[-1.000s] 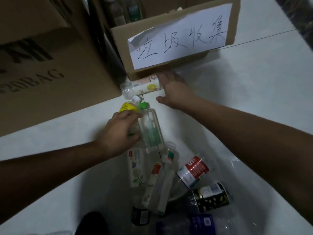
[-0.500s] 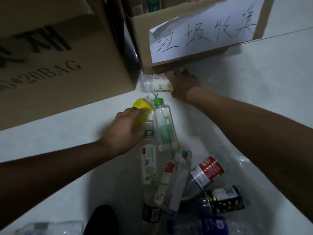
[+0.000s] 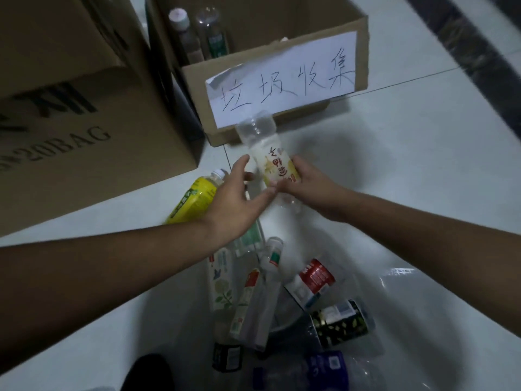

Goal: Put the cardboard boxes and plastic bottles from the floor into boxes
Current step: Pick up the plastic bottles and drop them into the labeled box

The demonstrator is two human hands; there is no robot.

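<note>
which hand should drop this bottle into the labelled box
Right. The right hand grips the bottle just in front of the labelled box; the left hand is open beside it.

Head view, dim light. Both arms are bare from the picture edge down to the fingertips. Left hand (image 3: 236,201): bare. Right hand (image 3: 310,187): likewise bare. Left forearm (image 3: 112,266) and right forearm (image 3: 423,232): smooth outline, uncovered along all the visible length. Nails and knuckles are too blurred to log. Dark rounded shape (image 3: 149,372) at bottom edge, matte black: shoe or clothed knee, cannot tell which.
</note>
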